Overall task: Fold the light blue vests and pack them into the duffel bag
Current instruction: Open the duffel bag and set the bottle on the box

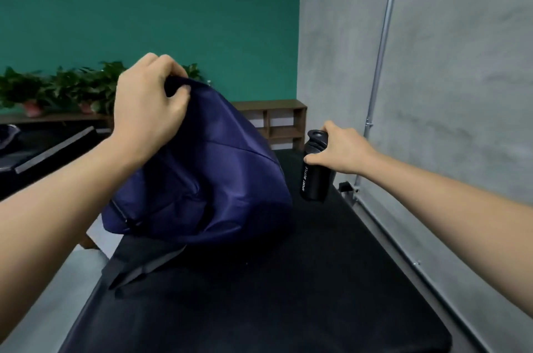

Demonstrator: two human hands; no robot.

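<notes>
Head view: left grip (147, 104) tight on duffel bag (216, 179), right grip (343, 150) around nearby black bottle (313, 184).

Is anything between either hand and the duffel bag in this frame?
Nothing visible. The left hand grips the duffel bag at its top; the right hand holds a black sport bottle beside it.

Staged indoor room: padded table (288, 280), potted plants (66, 87)

Only two arms of the person show. Left hand (147, 110) and left forearm (57, 202) are bare up to the frame edge. Right hand (343, 150) and right forearm (450, 197) are bare too. Left thumbnail is short.
</notes>
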